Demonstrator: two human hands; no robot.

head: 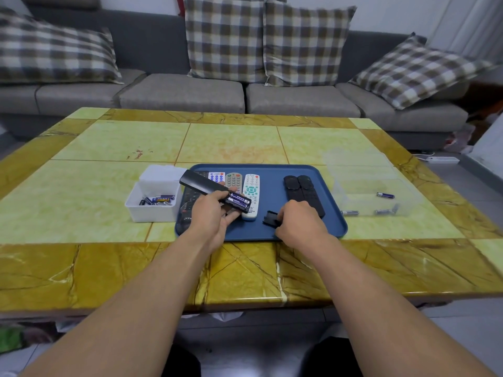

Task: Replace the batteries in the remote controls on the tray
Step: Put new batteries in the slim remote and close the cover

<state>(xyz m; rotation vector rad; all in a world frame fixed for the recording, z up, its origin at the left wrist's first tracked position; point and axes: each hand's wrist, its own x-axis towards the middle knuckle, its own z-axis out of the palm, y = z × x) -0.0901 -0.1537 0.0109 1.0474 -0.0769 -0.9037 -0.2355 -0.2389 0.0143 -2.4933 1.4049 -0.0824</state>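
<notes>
Left hand (pixel 211 213) curled round black remote (pixel 211 190) above tray (pixel 313 227), open battery bay pointing right. Right hand (pixel 299 220), nearer, pinching battery cover (pixel 270 217) just right of that bay, on tray.

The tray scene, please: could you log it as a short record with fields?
left hand: holds black remote back-up, two batteries seated in its open compartment
right hand: grips black battery cover on blue tray
white bin: batteries inside, left of tray
clear bin: loose batteries, right of tray
</notes>
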